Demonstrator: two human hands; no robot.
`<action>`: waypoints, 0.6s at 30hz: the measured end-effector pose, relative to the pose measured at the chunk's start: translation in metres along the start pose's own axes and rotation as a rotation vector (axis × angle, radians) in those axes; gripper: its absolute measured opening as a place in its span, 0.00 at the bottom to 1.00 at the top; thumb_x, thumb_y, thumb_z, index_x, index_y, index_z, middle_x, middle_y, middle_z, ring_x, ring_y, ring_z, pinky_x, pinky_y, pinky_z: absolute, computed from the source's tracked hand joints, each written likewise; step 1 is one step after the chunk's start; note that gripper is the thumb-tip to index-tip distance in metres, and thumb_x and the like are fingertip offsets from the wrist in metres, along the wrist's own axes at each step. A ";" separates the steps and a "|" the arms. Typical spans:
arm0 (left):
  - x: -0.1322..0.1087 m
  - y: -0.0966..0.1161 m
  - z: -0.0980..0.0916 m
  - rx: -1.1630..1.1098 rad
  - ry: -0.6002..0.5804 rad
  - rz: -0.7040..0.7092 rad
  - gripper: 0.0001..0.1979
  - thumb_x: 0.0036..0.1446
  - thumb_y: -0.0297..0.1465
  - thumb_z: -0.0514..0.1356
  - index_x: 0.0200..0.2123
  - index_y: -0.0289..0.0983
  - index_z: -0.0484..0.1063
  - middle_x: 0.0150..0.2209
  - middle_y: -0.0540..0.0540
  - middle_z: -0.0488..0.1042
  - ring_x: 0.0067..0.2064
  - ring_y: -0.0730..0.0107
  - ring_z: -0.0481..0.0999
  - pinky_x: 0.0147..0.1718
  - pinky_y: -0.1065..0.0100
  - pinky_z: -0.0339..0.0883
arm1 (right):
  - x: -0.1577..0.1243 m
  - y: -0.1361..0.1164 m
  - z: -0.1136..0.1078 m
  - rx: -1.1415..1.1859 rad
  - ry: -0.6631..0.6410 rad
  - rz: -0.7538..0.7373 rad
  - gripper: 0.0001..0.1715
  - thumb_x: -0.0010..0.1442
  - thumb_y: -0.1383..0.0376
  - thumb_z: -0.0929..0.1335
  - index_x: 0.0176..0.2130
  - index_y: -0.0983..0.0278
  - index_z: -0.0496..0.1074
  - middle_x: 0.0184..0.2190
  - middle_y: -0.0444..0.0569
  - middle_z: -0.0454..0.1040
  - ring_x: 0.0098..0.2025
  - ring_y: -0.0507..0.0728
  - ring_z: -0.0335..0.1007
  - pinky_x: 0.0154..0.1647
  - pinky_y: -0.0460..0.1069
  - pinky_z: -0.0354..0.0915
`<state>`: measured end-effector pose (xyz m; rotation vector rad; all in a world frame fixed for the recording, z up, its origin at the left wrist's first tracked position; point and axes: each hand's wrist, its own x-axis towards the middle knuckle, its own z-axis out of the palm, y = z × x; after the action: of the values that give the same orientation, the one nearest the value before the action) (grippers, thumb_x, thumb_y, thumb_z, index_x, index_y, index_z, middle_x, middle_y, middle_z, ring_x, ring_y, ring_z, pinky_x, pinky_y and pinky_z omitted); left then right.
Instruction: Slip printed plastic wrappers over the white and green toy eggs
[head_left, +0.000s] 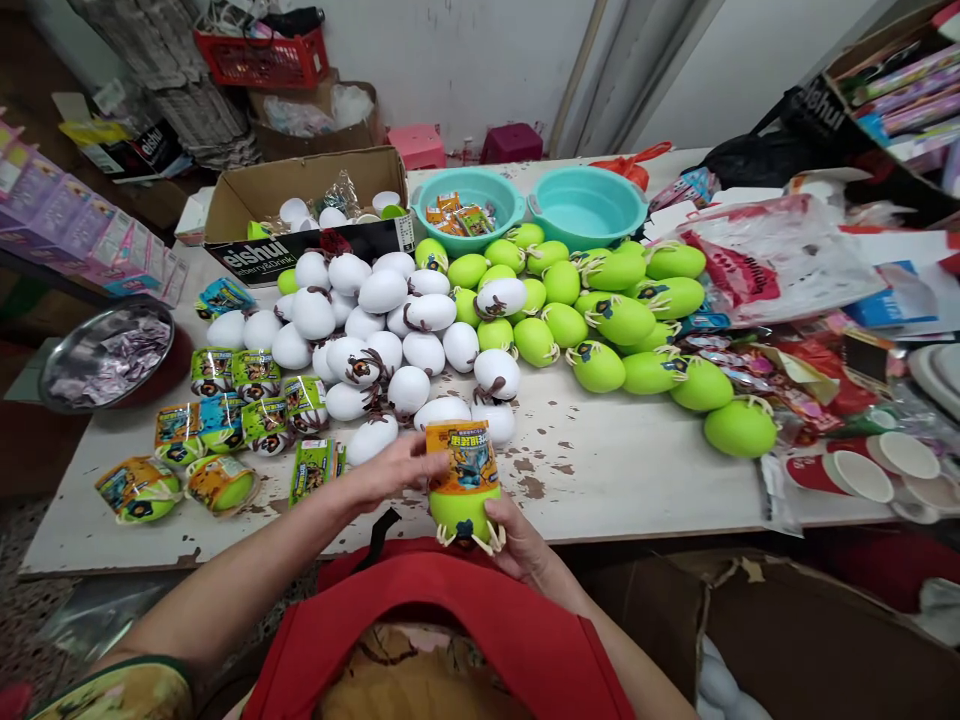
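Observation:
Close to my body, over the table's front edge, I have a green toy egg (pixel 459 512) with pale claw-like legs around it. An orange printed sleeve (pixel 469 455) covers its upper part. My left hand (pixel 397 470) pinches the sleeve's left side. The green lower part sits in my right hand (pixel 523 540), whose fingers are partly hidden behind it. White toy eggs (pixel 382 290) with brown legs lie just beyond my left hand. Several sleeved eggs (pixel 266 425) are at the left, near a flat stack of green printed sleeves (pixel 311 470).
Green toy eggs (pixel 598 367) spread across the table's middle and right. Behind them stand two turquoise basins (pixel 587 210), one with small packets, and a cardboard box (pixel 300 205). A metal bowl (pixel 105 355) is at far left. Paper cups (pixel 859 475) lie at right.

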<state>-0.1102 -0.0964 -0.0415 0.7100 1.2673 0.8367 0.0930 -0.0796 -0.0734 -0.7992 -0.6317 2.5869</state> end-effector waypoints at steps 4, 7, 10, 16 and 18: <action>-0.004 -0.017 0.006 -0.185 -0.248 -0.037 0.30 0.44 0.39 0.69 0.50 0.34 0.72 0.47 0.38 0.76 0.46 0.55 0.74 0.47 0.59 0.66 | -0.004 0.008 -0.004 0.031 -0.009 0.039 0.26 0.46 0.53 0.73 0.44 0.60 0.72 0.42 0.50 0.76 0.46 0.62 0.72 0.45 0.55 0.70; -0.002 -0.018 0.001 -0.224 -0.339 -0.037 0.30 0.43 0.37 0.70 0.51 0.34 0.72 0.48 0.38 0.76 0.48 0.55 0.74 0.51 0.57 0.63 | -0.006 0.010 -0.007 0.073 -0.034 0.031 0.30 0.47 0.53 0.73 0.48 0.61 0.71 0.44 0.51 0.75 0.46 0.63 0.73 0.46 0.56 0.70; 0.000 -0.011 -0.006 -0.180 -0.406 -0.045 0.31 0.44 0.35 0.70 0.52 0.35 0.71 0.48 0.39 0.76 0.50 0.56 0.74 0.53 0.57 0.62 | -0.008 0.005 -0.007 0.047 -0.031 0.024 0.35 0.47 0.54 0.74 0.53 0.61 0.67 0.46 0.53 0.74 0.48 0.63 0.72 0.48 0.57 0.69; 0.001 0.002 -0.003 -0.113 -0.446 -0.037 0.32 0.44 0.35 0.70 0.54 0.37 0.69 0.47 0.42 0.76 0.48 0.59 0.74 0.50 0.61 0.65 | -0.007 -0.010 0.000 -0.085 0.054 -0.090 0.41 0.43 0.57 0.78 0.54 0.59 0.65 0.49 0.53 0.73 0.48 0.62 0.72 0.50 0.56 0.69; 0.000 -0.002 0.004 -0.117 -0.411 0.006 0.33 0.44 0.38 0.69 0.54 0.36 0.68 0.49 0.41 0.75 0.49 0.57 0.73 0.50 0.60 0.65 | -0.009 -0.010 0.000 -0.136 0.109 -0.113 0.38 0.43 0.59 0.78 0.52 0.61 0.66 0.48 0.53 0.74 0.46 0.62 0.73 0.49 0.56 0.69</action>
<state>-0.1061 -0.0978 -0.0423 0.7465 0.8417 0.7187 0.1022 -0.0754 -0.0639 -0.9124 -0.8029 2.4009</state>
